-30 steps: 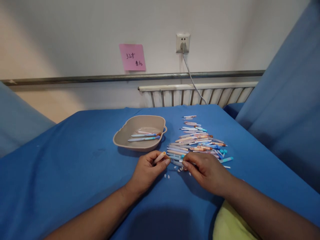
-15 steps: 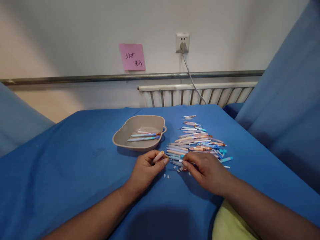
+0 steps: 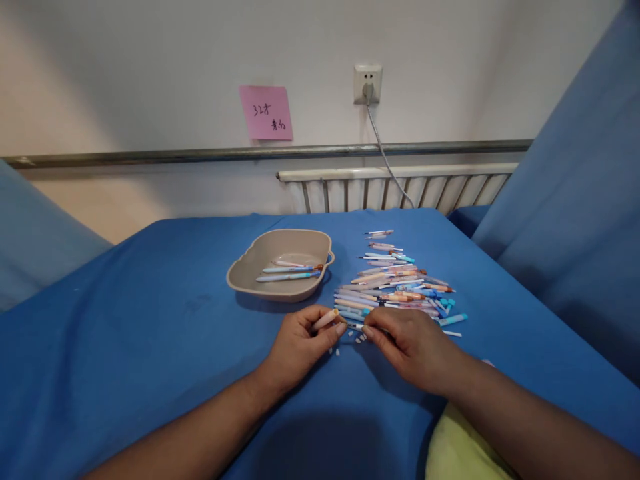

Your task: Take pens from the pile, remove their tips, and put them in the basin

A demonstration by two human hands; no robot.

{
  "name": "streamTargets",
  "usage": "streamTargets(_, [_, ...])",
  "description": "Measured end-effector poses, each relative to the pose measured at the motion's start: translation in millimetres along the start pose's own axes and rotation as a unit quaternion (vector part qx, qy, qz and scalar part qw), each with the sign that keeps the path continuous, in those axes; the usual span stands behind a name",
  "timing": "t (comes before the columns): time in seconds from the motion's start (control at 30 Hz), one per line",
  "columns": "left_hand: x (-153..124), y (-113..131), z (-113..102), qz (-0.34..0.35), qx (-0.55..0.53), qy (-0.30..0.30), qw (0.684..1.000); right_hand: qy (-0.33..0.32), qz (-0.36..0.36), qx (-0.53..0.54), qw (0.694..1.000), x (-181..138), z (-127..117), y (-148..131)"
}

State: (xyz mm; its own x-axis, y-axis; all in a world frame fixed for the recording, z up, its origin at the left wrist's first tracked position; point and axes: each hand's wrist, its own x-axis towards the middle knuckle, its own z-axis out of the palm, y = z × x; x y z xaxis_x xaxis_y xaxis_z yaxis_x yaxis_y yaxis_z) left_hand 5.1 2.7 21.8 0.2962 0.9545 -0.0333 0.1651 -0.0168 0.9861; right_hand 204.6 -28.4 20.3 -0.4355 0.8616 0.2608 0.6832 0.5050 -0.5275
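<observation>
My left hand [image 3: 300, 343] pinches a pale orange pen barrel [image 3: 326, 319] between thumb and fingers, tip pointing up and right. My right hand [image 3: 407, 343] is closed on a thin pen refill [image 3: 356, 326] whose tip reaches toward the barrel. Both hands rest on the blue cloth [image 3: 150, 333] at the near edge of a pile of pens [image 3: 395, 283] in blue, orange and white. Small white caps [image 3: 350, 338] lie scattered between my hands. A beige tray [image 3: 250, 277] behind my left hand holds a few pens [image 3: 287, 272].
The blue-covered table meets a wall with a radiator [image 3: 395, 190], a socket with a grey cable [image 3: 377, 143] and a pink note [image 3: 266, 113]. Blue fabric [image 3: 575, 187] rises on the right. Something yellow [image 3: 465, 450] sits under my right forearm.
My hands have drawn closer together; the right hand brought the thin refill toward the barrel held in the left. The barrel has shifted slightly right.
</observation>
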Motion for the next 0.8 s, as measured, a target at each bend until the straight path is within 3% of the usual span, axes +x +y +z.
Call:
streamTargets(0.37, [-1.9, -0.9, 3.0, 0.002, -0.001, -0.008, 1.0, 0.013, 0.001, 0.026, 1.0, -0.9, 2.8, -4.4])
streamTargets(0.6, [0.2, -4.1, 4.7, -0.01, -0.028, -0.017, 0.999, 0.022, -0.061, 0.065, 0.996, -2.7, 5.8, -1.8])
streamTargets(0.8, [0.9, -5.1, 5.9, -0.026, -0.047, -0.012, 0.998, 0.012, -0.085, -0.005, 0.996, -4.8, 6.2, 3.6])
